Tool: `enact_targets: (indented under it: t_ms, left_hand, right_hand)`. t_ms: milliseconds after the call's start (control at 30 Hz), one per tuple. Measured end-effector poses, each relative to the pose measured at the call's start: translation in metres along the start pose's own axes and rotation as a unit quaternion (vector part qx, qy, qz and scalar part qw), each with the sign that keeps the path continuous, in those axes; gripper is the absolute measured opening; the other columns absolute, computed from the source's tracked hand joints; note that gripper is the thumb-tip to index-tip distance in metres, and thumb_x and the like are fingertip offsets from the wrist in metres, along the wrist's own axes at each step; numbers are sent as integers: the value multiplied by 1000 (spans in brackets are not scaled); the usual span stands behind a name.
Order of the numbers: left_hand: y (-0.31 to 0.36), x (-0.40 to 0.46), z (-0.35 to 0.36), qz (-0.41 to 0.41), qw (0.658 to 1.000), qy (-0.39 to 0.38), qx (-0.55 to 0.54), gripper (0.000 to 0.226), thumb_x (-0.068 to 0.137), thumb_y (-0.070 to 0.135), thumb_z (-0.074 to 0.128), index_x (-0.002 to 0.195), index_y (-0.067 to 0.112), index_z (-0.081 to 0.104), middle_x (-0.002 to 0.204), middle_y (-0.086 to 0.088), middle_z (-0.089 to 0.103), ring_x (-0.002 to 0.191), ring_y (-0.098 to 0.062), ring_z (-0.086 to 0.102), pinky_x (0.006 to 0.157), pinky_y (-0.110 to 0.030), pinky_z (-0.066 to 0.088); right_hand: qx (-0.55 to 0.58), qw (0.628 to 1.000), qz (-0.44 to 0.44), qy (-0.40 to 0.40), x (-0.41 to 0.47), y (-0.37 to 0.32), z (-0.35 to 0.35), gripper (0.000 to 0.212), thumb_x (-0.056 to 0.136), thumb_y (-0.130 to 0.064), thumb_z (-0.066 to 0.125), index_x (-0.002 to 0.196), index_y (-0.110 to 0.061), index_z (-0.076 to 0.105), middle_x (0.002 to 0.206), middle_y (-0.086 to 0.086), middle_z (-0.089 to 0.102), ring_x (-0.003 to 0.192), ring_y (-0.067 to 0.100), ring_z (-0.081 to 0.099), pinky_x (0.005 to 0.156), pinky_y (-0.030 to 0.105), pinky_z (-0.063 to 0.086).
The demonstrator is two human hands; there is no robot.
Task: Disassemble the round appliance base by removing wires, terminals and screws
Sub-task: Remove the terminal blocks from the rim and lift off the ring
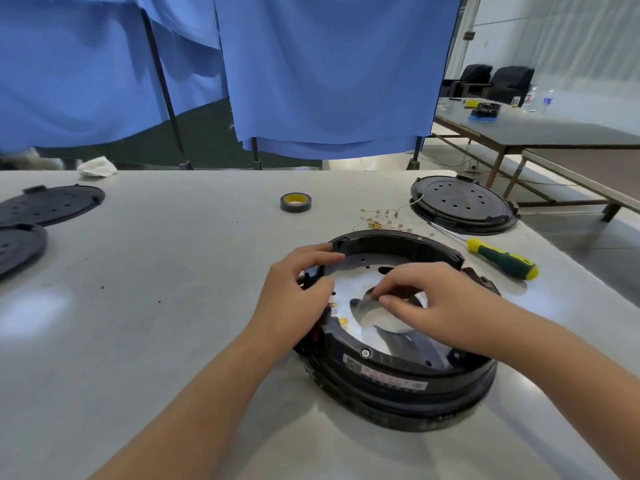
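The round base [398, 358] sits on the grey table [173, 271] right in front of me, toward the right side, already opened up so I look down onto its shiny metal plate [349, 289]. Behind it and to the right lies a black perforated cover [462, 202], and two more black covers [45, 204] rest at the far left edge. My left hand [298, 289] curls over the base's left rim, fingers bent around the black wall to steady it. My right hand [426, 299] reaches into the middle, thumb and fingertips pinched together on something small near the central opening; I cannot tell what it is. The screwdriver [502, 259] with the green and yellow handle lies idle just right of the base. A roll of tape [294, 201] stands further back. A heap of loose wires with brass terminals [381, 220] lies just behind the rim, so I judge much of the wiring is already out. Small yellow terminals [341, 320] near my left palm and a screw [365, 353] on the near rim are left to remove.
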State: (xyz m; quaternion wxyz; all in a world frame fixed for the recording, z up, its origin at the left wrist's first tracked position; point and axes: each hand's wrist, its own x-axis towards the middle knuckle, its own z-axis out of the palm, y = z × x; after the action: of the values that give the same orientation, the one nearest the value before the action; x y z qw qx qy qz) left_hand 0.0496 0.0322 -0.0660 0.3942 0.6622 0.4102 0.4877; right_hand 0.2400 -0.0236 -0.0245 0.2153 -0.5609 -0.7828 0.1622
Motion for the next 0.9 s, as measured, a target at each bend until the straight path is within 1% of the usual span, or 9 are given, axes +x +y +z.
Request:
enact_targets:
  t_ms: [100, 200, 300, 400, 500, 600, 700, 800, 900]
  left_hand:
    - [1, 7, -13, -66, 994, -63, -68, 46, 71, 14, 59, 101, 48, 67, 117, 21, 65, 111, 4, 58, 93, -23, 48]
    - [-4, 14, -26, -128, 971, -146, -142, 56, 65, 14, 61, 115, 40, 62, 131, 11, 60, 123, -9, 54, 104, -35, 43]
    - [-11, 16, -33, -156, 948, -191, -200, 59, 66, 6, 60, 120, 30, 59, 134, 1, 57, 119, -16, 59, 95, -30, 50]
    - [-14, 18, -37, -162, 935, -223, -224, 62, 69, 2, 61, 126, 25, 56, 133, 1, 58, 117, -15, 61, 90, -28, 53]
    - [-15, 19, -39, -173, 927, -235, -235, 67, 69, 1, 61, 131, 25, 53, 133, 2, 58, 118, -17, 60, 94, -33, 52]
    - [-14, 18, -37, -179, 927, -226, -241, 67, 68, 1, 58, 130, 25, 52, 132, 2, 57, 116, -19, 62, 93, -33, 52]
    - [-12, 17, -35, -177, 930, -218, -236, 68, 67, 1, 55, 132, 24, 51, 132, 2, 56, 113, -20, 63, 90, -31, 54]
    - [-12, 17, -34, -173, 930, -216, -243, 66, 67, 0, 54, 128, 24, 53, 133, 1, 56, 110, -17, 65, 85, -27, 55]
    - [-13, 17, -33, -175, 928, -214, -249, 65, 66, 0, 54, 126, 25, 55, 133, 0, 57, 109, -16, 65, 84, -26, 55]
  right_hand:
    - [-21, 1000, -1, -12, 0, 3, 1, 14, 89, -28, 59, 95, -29, 71, 82, -24, 64, 82, -10, 57, 71, 6, 42]
    - [-17, 1000, 9, -25, 2, 4, 3, 13, 88, -32, 58, 92, -32, 71, 82, -22, 66, 82, -8, 59, 72, 10, 46]
    - [-5, 999, 27, -39, 3, 2, 2, 13, 88, -32, 59, 90, -32, 72, 82, -21, 68, 81, -5, 61, 75, 17, 50]
    - [94, 991, 77, -60, 7, -8, -2, 13, 88, -28, 60, 87, -29, 73, 78, -13, 72, 71, 0, 64, 64, 15, 52]
    - [214, 949, 194, -125, 18, -23, 2, 19, 90, -34, 57, 94, -20, 70, 76, -7, 73, 55, 3, 60, 50, 17, 47]
    - [256, 900, 294, -193, 26, -37, 15, 40, 88, -53, 53, 95, -14, 62, 59, -6, 60, 40, 7, 41, 39, 17, 33]
    - [307, 860, 338, -226, 33, -42, 23, 42, 85, -57, 55, 85, -15, 52, 51, -7, 44, 36, 4, 23, 32, 14, 18]
    - [349, 829, 367, -236, 37, -43, 23, 40, 84, -52, 59, 68, -19, 45, 48, -9, 34, 36, 4, 17, 32, 13, 14]
    - [373, 812, 379, -240, 38, -41, 23, 46, 85, -47, 60, 56, -22, 36, 45, -9, 25, 34, 4, 14, 32, 13, 10]
